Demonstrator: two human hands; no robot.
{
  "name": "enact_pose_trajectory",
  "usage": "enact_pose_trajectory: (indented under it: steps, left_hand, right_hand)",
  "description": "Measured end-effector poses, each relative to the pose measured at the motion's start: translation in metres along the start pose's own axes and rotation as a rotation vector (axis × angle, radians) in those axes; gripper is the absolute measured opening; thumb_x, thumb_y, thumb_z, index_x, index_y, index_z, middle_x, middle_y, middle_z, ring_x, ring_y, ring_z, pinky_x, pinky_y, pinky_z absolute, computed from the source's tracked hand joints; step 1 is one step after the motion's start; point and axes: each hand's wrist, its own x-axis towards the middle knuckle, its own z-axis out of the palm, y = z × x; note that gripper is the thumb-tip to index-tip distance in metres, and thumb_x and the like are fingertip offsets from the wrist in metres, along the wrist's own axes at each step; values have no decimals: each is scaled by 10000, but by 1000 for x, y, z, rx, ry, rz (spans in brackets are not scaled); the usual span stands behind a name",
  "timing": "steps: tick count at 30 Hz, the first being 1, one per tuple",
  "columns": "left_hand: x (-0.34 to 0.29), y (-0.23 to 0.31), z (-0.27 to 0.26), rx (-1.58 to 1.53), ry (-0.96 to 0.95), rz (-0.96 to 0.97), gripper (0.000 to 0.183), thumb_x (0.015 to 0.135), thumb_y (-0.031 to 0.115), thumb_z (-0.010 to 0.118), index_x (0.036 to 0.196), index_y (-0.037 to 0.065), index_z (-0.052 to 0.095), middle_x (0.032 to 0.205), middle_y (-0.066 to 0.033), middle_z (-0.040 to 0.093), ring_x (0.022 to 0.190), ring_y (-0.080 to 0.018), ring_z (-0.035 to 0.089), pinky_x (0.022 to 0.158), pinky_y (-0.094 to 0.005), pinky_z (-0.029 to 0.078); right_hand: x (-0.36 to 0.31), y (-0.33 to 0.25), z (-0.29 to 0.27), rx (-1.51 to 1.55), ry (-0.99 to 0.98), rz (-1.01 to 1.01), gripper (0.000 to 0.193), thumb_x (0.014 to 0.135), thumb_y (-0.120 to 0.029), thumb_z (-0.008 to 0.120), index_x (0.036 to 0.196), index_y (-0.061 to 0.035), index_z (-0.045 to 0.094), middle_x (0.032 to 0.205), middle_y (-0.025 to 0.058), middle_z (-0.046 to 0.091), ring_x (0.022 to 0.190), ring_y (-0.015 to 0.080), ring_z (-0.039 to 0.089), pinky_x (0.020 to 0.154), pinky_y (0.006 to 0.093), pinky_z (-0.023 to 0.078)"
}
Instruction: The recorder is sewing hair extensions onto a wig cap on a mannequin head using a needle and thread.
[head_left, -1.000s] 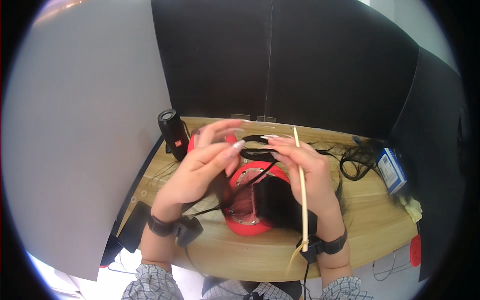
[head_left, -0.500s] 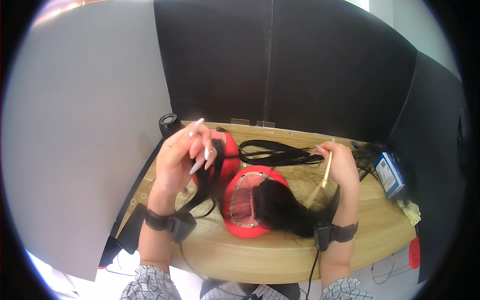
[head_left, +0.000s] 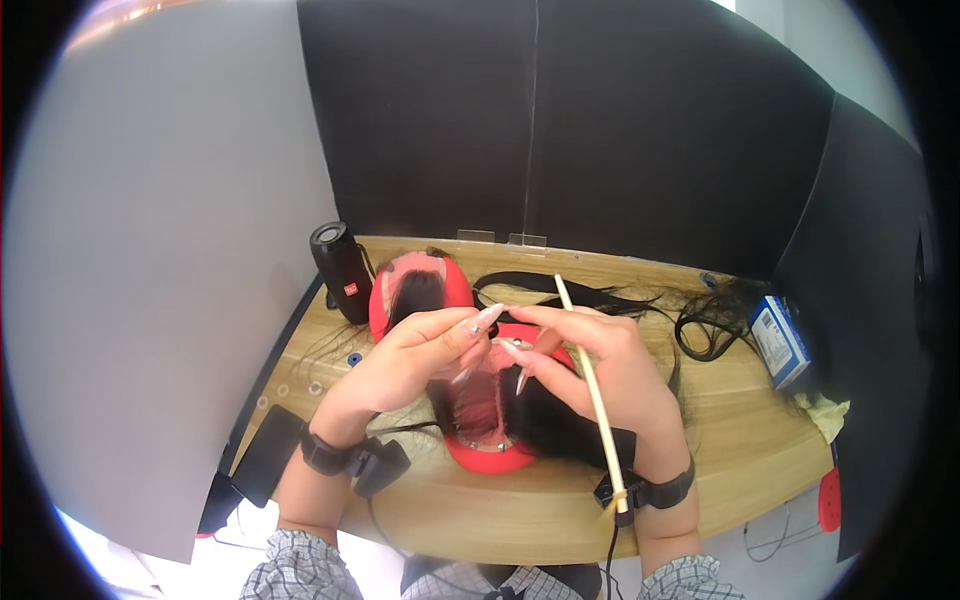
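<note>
- the left hand (head_left: 405, 355) is raised over the near part of the work, wrist bent inward, its fingers curled and drawn close to the thumb; whether a strand is caught between the tips, i cannot tell.
- the right hand (head_left: 610, 370) faces it, half open, index finger stretched toward the left fingertips, thumb lower and a little apart from the index.
- a pale wooden stick (head_left: 592, 385) is held in the right hand, slanting across the palm side, its lower end by the wrist.
- the two hands almost meet above a red head form (head_left: 490, 463), which sits on the wooden table (head_left: 740, 440) just below them, partly covered by the hands.
- on that form lie a mesh cap (head_left: 480, 408) and, toward the right hand, black hair (head_left: 550, 425).
- both forearms rise from the lower edge and lean inward, each with a dark wristband.
- beyond the left hand stands a second red form (head_left: 463, 288), also with black hair, near a black cylindrical speaker (head_left: 342, 268).
</note>
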Motion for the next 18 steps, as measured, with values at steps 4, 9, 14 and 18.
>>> enact_pose_trajectory:
  steps: [4,9,14,18]
  left_hand:
    - [-2,12,19,48,56,-29,305,1025,268,434,884,31,565,744,46,449,704,-56,424,654,-232,384]
    - [-4,10,14,340,47,73,287,1016,213,445,947,-28,585,740,-10,472,703,-102,453,658,-266,399]
    - [-10,5,24,533,131,311,230,963,134,498,821,-38,553,700,-70,473,645,-182,472,626,-297,398]
    - [-16,-32,34,932,141,745,166,830,16,622,695,-14,529,652,-74,483,592,-201,493,743,-366,492]
  right_hand:
    - [-3,9,12,-5,-10,32,337,793,-83,690,1128,-52,661,762,77,690,731,248,627,671,352,499]
    - [4,7,-5,39,-39,-19,320,808,-69,671,1127,-51,661,751,88,686,697,190,640,694,315,503]
    - [4,34,-15,509,128,176,594,1007,-453,314,1191,55,559,807,81,635,668,137,619,629,257,496]
    - [5,49,2,744,116,282,769,984,-585,202,1264,78,471,786,47,536,656,128,588,530,236,487]
